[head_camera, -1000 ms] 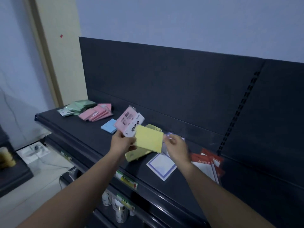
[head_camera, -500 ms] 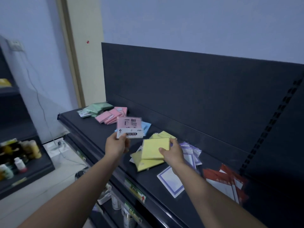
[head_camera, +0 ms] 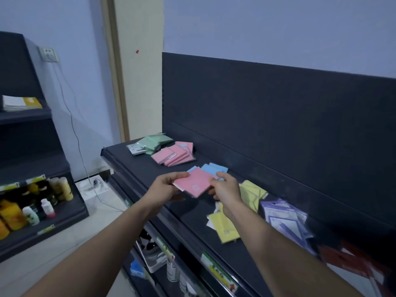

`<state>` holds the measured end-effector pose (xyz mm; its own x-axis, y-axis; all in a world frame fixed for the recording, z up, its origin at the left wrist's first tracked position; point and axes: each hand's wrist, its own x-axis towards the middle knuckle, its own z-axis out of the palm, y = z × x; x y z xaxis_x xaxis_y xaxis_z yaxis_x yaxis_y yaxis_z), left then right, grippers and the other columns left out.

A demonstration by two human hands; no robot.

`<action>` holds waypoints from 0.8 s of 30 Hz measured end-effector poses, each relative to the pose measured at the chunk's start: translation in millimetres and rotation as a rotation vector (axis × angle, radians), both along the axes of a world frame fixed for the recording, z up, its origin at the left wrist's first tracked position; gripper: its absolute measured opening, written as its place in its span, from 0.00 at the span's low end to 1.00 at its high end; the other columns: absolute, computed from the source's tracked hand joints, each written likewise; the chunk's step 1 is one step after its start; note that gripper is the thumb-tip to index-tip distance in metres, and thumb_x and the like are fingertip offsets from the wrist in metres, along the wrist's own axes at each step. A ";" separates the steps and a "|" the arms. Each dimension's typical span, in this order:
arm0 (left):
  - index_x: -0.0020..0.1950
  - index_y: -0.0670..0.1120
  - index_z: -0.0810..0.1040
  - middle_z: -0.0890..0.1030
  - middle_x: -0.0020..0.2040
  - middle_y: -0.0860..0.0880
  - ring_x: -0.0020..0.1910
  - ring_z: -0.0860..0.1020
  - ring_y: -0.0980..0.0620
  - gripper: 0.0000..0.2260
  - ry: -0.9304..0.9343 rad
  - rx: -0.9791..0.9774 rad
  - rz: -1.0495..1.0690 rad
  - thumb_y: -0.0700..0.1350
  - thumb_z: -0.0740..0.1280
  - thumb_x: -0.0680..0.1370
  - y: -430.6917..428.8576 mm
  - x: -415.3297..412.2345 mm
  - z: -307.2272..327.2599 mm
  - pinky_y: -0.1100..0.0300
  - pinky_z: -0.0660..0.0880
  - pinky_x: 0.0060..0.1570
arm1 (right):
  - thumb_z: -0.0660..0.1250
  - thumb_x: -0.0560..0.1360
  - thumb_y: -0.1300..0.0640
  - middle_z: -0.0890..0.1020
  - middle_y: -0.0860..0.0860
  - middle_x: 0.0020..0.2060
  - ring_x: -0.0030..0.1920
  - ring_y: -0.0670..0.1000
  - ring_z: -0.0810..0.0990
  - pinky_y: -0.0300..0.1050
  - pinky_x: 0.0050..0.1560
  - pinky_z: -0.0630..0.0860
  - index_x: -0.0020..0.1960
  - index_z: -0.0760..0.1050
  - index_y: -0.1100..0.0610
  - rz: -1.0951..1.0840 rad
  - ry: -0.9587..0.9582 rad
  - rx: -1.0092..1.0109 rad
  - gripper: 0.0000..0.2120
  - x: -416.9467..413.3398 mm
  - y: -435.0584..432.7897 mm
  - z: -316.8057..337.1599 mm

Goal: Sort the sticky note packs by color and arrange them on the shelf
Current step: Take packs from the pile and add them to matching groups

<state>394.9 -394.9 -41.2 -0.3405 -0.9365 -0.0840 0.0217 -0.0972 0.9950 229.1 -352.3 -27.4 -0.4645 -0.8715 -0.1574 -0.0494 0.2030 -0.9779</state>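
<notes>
Pink pack (head_camera: pixel 194 182) is up in the air, a little above the shelf (head_camera: pixel 132 168), just in front of the blue packs (head_camera: pixel 216 169). Both hands hold it. The left hand (head_camera: pixel 165 187) pinches its left edge with the thumb on top. The right hand (head_camera: pixel 225 187) pinches its right edge.

I think the job now is to take this pack to the pink pile (head_camera: pixel 173 155). That pile sits near the back at the left end of the shelf, right beside the green pile (head_camera: pixel 153 142).

One hand should be enough for this. The left hand is on the side nearer the pile, so the right hand could let go and the left could carry. The pack should go over the blue packs, not through them, so they do not get pushed.

The pink pile looks spread out and leaning, like a fan. A pack dropped on top could slide off. It is best to lay it down flat and slow, then push the edges even. The pack seems to have a smooth wrap, so it may be slippery, and a firm pinch helps.

Yellow packs (head_camera: pixel 252 192) and purple packs (head_camera: pixel 285 217) lie to the right. They can wait.
</notes>
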 end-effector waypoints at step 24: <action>0.57 0.48 0.78 0.82 0.51 0.50 0.47 0.79 0.52 0.14 -0.609 -0.223 0.044 0.42 0.72 0.72 -213.4 101.1 -34.4 0.58 0.75 0.47 | 0.67 0.75 0.60 0.74 0.46 0.34 0.46 0.52 0.78 0.45 0.50 0.74 0.68 0.67 0.55 0.051 0.511 0.096 0.22 106.3 -200.6 -37.4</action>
